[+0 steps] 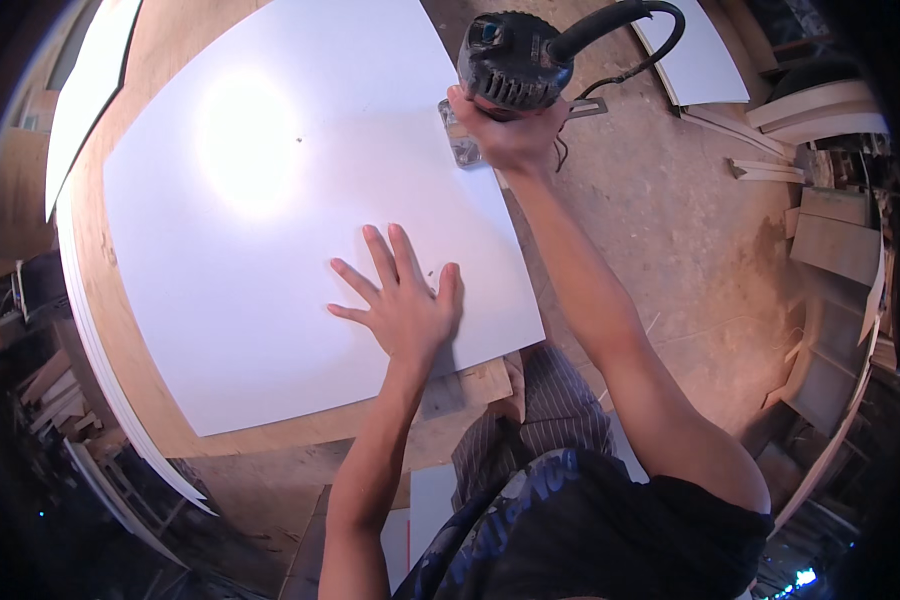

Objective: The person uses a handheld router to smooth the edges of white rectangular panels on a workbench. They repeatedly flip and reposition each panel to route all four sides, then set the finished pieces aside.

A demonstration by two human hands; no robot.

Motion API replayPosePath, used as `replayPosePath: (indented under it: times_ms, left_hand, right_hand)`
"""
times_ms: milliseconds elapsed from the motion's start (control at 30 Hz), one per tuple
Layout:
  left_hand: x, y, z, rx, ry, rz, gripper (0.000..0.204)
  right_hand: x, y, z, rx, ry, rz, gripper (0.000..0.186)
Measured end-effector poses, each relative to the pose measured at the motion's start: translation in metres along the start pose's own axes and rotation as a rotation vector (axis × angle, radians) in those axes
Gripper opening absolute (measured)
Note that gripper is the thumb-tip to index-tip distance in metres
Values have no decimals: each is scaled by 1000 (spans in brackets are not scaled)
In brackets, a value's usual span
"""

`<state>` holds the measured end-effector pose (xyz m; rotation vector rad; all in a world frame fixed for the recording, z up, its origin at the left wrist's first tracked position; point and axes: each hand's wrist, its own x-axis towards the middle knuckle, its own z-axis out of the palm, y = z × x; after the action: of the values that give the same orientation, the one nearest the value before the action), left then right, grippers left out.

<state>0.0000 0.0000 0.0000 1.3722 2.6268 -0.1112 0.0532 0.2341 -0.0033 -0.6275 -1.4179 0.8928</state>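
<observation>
From where I stand, the white panel point(260, 310) lies flat over a plywood sheet point(92, 235), its lower right corner pointing toward the person's striped trousers point(560, 390). The left hand point(410, 310) is pressed palm-down on it between four and five o'clock from the panel's middle, fingers fanned wide and thumb out, holding nothing. At one o'clock from that hand, the right hand point(518, 140) is wrapped around the lower body of a black power tool point(512, 62), thumb and fingers closed on it; the fingers on the far side are hidden from me. The tool stands at the panel's right-hand edge, about two o'clock from the middle, and part of its base point(462, 148) rests over the white surface. A flat slotted strip point(590, 107) sticks out at four o'clock from the tool, while a thick black cord point(602, 27) leaves its top between two and three o'clock and loops back. A bright glare blooms on the panel between ten and eleven o'clock from the left hand. Farther off, toward two o'clock from that hand, more white sheets point(705, 60) lie beyond the stained floor point(660, 220).
</observation>
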Motion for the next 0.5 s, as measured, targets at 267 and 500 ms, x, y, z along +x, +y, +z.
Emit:
replayPosePath:
  times_ms: [267, 500]
  left_hand:
    - [10, 0, 16, -49, 29, 27, 86]
    - [8, 0, 7, -1, -35, 30, 87]
  right_hand:
    - [41, 33, 19, -73, 24, -14, 46]
    - [72, 53, 39, -84, 31, -56, 49]
